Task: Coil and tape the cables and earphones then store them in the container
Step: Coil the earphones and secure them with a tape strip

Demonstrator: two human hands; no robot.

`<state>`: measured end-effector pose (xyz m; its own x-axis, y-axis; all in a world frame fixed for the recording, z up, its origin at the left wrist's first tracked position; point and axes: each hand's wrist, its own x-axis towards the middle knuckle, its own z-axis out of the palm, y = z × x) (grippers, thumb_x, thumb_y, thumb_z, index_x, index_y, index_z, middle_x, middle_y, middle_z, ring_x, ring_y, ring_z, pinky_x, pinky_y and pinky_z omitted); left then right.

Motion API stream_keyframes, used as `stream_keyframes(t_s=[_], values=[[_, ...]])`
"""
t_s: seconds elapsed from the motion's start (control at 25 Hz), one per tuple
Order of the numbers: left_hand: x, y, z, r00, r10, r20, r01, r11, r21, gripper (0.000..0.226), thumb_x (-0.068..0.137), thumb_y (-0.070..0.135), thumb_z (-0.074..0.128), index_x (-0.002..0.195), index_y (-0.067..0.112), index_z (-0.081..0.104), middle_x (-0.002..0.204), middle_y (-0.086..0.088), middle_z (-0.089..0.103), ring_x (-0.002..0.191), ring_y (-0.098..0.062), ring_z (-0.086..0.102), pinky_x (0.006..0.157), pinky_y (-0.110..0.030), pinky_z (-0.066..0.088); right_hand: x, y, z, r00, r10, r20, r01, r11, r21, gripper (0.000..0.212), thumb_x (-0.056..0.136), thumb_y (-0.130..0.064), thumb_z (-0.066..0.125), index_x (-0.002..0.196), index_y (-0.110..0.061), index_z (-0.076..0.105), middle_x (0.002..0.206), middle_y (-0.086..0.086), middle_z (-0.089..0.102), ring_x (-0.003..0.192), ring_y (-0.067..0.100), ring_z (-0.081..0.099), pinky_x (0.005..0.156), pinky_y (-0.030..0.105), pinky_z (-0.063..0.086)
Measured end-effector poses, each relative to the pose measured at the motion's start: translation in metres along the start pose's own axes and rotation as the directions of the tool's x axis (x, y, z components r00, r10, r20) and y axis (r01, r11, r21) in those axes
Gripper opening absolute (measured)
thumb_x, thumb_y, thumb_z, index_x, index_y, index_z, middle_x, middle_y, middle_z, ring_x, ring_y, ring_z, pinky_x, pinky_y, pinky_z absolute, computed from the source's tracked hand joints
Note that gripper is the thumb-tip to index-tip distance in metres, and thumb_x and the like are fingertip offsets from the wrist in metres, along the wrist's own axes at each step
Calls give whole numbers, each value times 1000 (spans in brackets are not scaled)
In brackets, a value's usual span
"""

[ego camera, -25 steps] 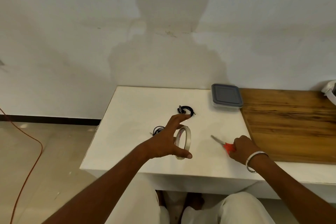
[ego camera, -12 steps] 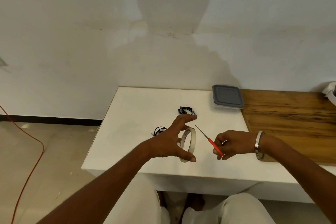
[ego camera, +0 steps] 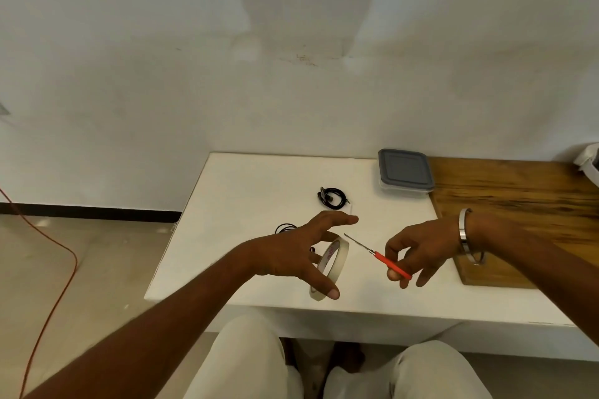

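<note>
My left hand (ego camera: 291, 256) holds a roll of pale tape (ego camera: 334, 264) upright above the white table (ego camera: 246, 204), thumb at its lower rim and fingers over the top. My right hand (ego camera: 418, 249) grips red-handled scissors (ego camera: 377, 256), blades pointing up-left toward the roll, a short gap away. A coiled black cable (ego camera: 333, 198) lies on the table beyond my hands. A second black cable (ego camera: 285, 228) peeks out behind my left hand, mostly hidden. The container (ego camera: 405, 175), clear with a grey lid on, stands at the table's back right.
A wooden board (ego camera: 518, 204) adjoins the white table on the right. A white object (ego camera: 590, 162) shows at the far right edge. An orange cord (ego camera: 61, 256) trails over the floor on the left. My knees sit under the table's front edge.
My right hand picked the scissors up off the table and brought them left toward the tape roll. My left hand kept the roll upright, almost in place.
</note>
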<state>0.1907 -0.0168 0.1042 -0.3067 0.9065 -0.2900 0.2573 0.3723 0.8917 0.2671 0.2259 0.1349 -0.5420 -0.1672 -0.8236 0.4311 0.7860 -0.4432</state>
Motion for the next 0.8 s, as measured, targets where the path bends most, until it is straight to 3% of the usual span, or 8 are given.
stream_keyframes(t_s=[0.12, 0.36, 0.6, 0.8], values=[[-1, 3, -3, 1000, -2, 28, 1, 1000, 18, 104, 69, 15, 86, 143, 47, 21, 149, 26, 20, 139, -10, 28, 108, -36, 40, 0, -4, -1, 1000, 15, 28, -14, 999, -41, 16, 84, -34, 65, 96, -24, 58, 102, 3, 67, 92, 14, 66, 78, 23, 56], [-3, 5, -3, 999, 6, 41, -7, 1000, 14, 103, 69, 14, 86, 142, 49, 21, 149, 27, 19, 138, -7, 28, 107, -33, 40, -5, -9, -9, 998, 25, 53, -23, 998, -53, 13, 85, -30, 64, 95, -24, 57, 99, -2, 66, 98, 15, 64, 84, 30, 55], [-4, 4, -8, 999, 29, 21, -28, 999, -25, 105, 66, 16, 88, 141, 51, 23, 148, 28, 19, 140, -12, 29, 109, -44, 41, -15, -7, -8, 985, 136, 108, -120, 982, -143, 27, 83, -37, 65, 105, -26, 54, 112, -1, 61, 100, 13, 61, 96, 41, 50], [-5, 9, -5, 997, 34, 65, -31, 998, -50, 104, 69, 12, 86, 143, 48, 23, 149, 29, 20, 141, -11, 28, 107, -41, 44, -13, -12, -5, 988, 98, 119, -84, 990, -116, 31, 85, -36, 63, 111, -23, 52, 128, 5, 55, 113, 19, 59, 97, 44, 49]])
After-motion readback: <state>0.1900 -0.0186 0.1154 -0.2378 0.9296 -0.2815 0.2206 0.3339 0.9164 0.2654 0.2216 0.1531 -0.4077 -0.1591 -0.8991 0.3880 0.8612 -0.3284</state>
